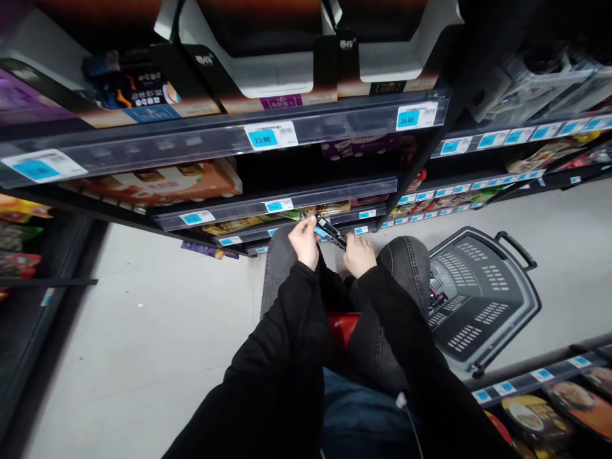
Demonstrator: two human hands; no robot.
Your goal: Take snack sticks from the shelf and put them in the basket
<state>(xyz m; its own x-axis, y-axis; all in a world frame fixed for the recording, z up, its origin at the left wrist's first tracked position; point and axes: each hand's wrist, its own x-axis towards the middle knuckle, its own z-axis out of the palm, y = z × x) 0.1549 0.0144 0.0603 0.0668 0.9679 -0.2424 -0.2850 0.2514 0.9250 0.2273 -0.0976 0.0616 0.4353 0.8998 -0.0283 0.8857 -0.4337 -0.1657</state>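
Note:
Between my two hands, just above my knees, is a slim black packet (331, 233) with pale print and a blue patch at its left end. My left hand (305, 243) pinches that left end between thumb and fingers. On the other side, my right hand (359, 255) has its fingers closed around the packet's lower right end. The print is too small to read, and what the packet contains is hidden.
Shelves rise ahead, with a price rail (335, 121) and open display cartons (268, 70). A grey shopping basket (482, 293) with a black handle stands on the floor (157, 331) at my right. Another shelf with packaged bowls (535, 414) is at the lower right; a dark rack (43, 299) stands left.

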